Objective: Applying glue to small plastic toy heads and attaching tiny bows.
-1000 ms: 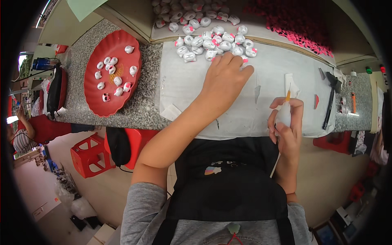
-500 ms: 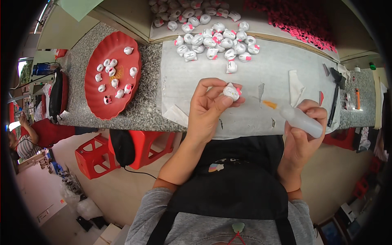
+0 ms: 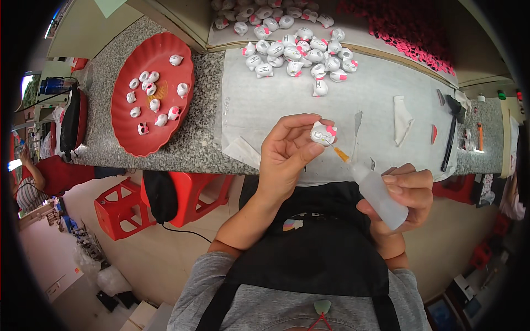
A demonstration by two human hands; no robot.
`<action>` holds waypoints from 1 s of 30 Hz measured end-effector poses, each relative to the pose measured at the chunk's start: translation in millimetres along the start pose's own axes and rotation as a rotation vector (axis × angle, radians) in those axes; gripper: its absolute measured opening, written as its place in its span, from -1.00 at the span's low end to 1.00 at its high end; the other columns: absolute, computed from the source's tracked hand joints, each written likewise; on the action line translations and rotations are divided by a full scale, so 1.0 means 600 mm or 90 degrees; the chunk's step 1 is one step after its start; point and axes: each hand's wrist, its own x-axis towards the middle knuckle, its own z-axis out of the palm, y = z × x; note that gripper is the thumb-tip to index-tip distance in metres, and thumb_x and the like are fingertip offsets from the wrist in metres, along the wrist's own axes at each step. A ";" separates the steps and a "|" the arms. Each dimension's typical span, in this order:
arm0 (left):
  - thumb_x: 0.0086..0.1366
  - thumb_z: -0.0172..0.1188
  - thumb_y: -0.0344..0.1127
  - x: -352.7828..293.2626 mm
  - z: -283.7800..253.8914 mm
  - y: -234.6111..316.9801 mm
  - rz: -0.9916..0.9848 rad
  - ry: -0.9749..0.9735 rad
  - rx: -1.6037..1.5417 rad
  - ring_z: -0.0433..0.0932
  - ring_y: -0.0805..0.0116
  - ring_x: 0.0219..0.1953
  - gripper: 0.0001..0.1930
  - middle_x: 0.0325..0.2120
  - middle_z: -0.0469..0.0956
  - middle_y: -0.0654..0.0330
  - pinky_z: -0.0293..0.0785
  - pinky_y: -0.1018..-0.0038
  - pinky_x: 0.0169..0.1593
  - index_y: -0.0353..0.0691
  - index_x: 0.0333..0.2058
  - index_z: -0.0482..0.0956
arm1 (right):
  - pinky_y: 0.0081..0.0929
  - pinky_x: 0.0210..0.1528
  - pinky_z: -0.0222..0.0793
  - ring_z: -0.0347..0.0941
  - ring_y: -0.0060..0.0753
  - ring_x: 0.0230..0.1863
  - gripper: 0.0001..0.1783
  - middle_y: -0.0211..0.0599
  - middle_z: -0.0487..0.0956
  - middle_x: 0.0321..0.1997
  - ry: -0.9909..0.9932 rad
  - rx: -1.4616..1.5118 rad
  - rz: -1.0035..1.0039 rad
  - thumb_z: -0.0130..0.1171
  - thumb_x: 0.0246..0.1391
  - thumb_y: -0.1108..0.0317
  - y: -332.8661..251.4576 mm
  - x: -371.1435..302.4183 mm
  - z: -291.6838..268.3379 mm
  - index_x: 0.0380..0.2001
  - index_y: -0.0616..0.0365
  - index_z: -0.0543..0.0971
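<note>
Between the thumb and fingers of my left hand [image 3: 290, 151] is a small white cat-head figure [image 3: 322, 133] with a pink bow, its face toward me. My right hand [image 3: 406, 193] is wrapped round a translucent squeeze bottle [image 3: 381, 198], tilted up to the left. The bottle's orange needle tip [image 3: 342, 155] points at the lower part of the figure's face; the thin needle end seems to reach it. Both hands are above the white sheet [image 3: 265, 110] near the table's front edge.
Similar cat heads [image 3: 298, 52] lie piled at the back of the sheet. A red scalloped tray [image 3: 124, 110] on the left holds several more. Small pink pieces [image 3: 408, 38] fill the back right. A white cloth scrap [image 3: 402, 121] and a black tool [image 3: 450, 140] lie right. Red stools [image 3: 124, 209] stand below left.
The bottle has moved left and down, its tip now close against the figure. My left hand has turned the cat head so its face and bow show more plainly.
</note>
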 end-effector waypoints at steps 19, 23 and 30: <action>-0.02 0.07 -0.49 -0.001 -0.002 -0.005 -0.008 0.002 -0.006 0.40 0.29 -0.25 -0.64 -0.27 0.37 0.00 0.33 0.39 -0.14 -0.34 -0.19 0.24 | -0.65 -0.60 0.23 0.26 -0.51 -0.61 -0.52 -0.34 0.32 -0.47 0.006 -0.051 0.008 0.38 -0.59 0.39 0.000 0.000 -0.003 -0.50 0.09 0.34; -0.03 0.08 -0.49 -0.001 0.001 -0.004 -0.013 -0.006 0.004 0.40 0.29 -0.25 -0.64 -0.27 0.36 -0.02 0.32 0.39 -0.14 -0.34 -0.20 0.25 | -0.66 -0.58 0.21 0.22 -0.54 -0.61 -0.56 -0.35 0.30 -0.48 0.000 -0.058 0.003 0.34 -0.48 0.33 0.001 -0.003 -0.002 -0.49 0.09 0.31; -0.06 0.10 -0.51 -0.003 0.002 -0.004 -0.023 0.000 0.010 0.37 0.33 -0.21 -0.64 -0.28 0.36 -0.01 0.30 0.42 -0.13 -0.35 -0.22 0.26 | -0.64 -0.60 0.25 0.30 -0.48 -0.60 -0.47 -0.33 0.35 -0.45 -0.002 -0.028 0.027 0.41 -0.70 0.47 0.000 -0.003 -0.003 -0.51 0.08 0.36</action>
